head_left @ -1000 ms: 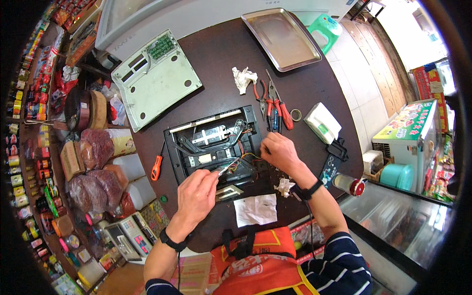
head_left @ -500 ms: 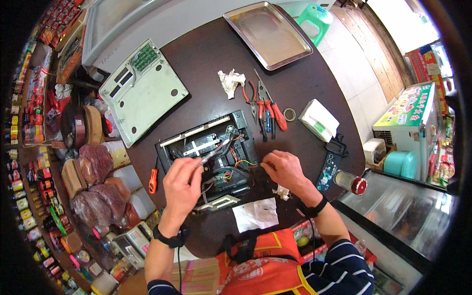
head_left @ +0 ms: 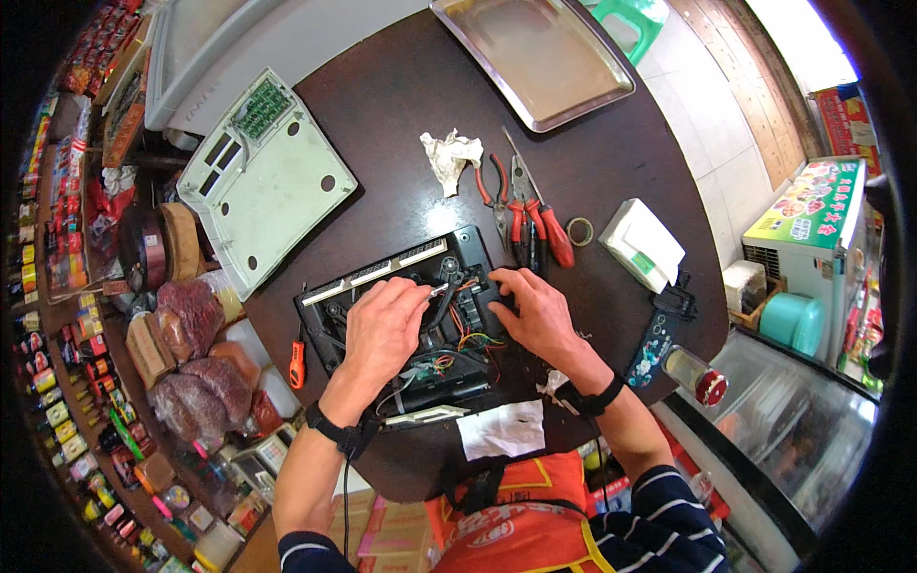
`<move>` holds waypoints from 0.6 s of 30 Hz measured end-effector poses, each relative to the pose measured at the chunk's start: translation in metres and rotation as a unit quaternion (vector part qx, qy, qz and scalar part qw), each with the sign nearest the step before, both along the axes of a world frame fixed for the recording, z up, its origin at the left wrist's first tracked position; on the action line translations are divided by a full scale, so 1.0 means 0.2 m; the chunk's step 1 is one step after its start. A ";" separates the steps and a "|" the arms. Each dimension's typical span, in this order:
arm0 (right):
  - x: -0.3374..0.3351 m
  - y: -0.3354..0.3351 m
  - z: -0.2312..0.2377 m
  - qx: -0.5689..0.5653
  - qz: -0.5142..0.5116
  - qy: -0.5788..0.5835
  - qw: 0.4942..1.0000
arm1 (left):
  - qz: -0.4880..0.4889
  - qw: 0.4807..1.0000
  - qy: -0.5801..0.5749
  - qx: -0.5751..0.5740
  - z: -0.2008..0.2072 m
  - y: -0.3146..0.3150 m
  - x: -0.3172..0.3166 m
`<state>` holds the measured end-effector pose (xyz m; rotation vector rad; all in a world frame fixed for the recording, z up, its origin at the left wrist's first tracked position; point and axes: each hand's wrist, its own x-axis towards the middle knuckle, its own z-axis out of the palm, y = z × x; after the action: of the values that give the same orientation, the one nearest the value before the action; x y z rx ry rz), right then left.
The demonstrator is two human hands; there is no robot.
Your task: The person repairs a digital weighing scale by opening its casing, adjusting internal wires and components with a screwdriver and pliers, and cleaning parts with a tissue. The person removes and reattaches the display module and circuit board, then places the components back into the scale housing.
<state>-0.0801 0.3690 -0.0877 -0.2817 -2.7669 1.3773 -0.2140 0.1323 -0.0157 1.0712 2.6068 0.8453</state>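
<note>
Left hand (head_left: pixel 386 320) pinches silvery piece (head_left: pixel 440 289) over black chassis (head_left: pixel 472 246) — right hand (head_left: pixel 537 311) at right edge, grip unclear; gap separates pale cover (head_left: pixel 277 196).

A wide, head-worn fisheye camera looks steeply down from fairly near onto the table (head_left: pixel 382 124), with the left hand (head_left: pixel 384 325) and right hand (head_left: pixel 537 310) around mid-view.
</note>
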 end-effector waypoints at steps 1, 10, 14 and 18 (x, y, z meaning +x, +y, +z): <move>0.00 0.00 -0.01 0.000 -0.007 0.001 1.000 | -0.001 1.000 0.001 -0.007 -0.01 0.01 0.00; 0.02 -0.01 -0.03 -0.030 -0.002 -0.061 0.998 | 0.018 0.999 0.029 -0.021 0.04 -0.06 0.00; 0.02 -0.02 -0.02 -0.027 0.000 -0.092 0.995 | 0.082 0.996 0.001 -0.032 0.18 -0.26 0.03; 0.03 -0.06 0.02 0.059 -0.019 0.000 0.998 | 0.152 0.987 -0.056 -0.022 0.27 -0.46 0.13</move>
<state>-0.0748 0.3579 -0.0828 -0.3266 -2.8123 1.2011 -0.1878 0.0410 0.0375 0.6034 2.7167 0.8736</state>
